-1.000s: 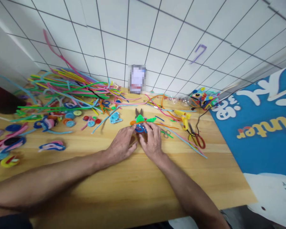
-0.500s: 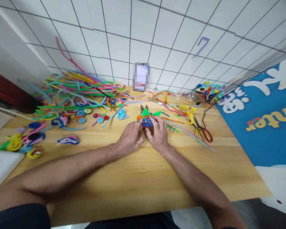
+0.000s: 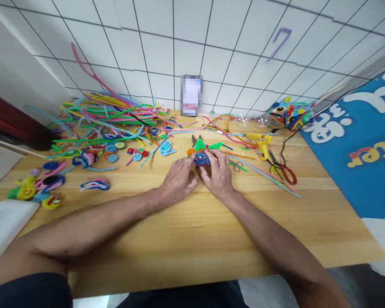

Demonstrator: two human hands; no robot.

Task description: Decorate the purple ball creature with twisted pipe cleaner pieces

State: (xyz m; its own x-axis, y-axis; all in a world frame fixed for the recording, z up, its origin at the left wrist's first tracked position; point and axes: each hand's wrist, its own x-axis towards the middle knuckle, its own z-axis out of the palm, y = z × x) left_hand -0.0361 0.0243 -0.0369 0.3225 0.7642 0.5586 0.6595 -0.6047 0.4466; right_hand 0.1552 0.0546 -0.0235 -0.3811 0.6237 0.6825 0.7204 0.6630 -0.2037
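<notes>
Both my hands rest on the wooden table (image 3: 192,239) around a small pipe-cleaner craft (image 3: 201,153): a blue coil with green leaf shapes and an orange bit on top. My left hand (image 3: 178,180) pinches it from the left with curled fingers. My right hand (image 3: 218,173) grips it from the right, fingers bent over the blue coil. Most of the coil is hidden under my fingers. Pliers (image 3: 196,139) lie just behind the craft.
A big heap of coloured pipe cleaners (image 3: 105,113) and coiled pieces (image 3: 93,158) fills the back left. A yellow glue gun (image 3: 261,143), red-handled scissors (image 3: 284,171) and a clear ball of craft bits (image 3: 285,113) sit right. A white box (image 3: 4,222) lies front left; a blue banner (image 3: 362,137) stands right.
The camera view has shifted, so the table appears moved right and up. My hands stay on the craft, with only slight finger movement.
</notes>
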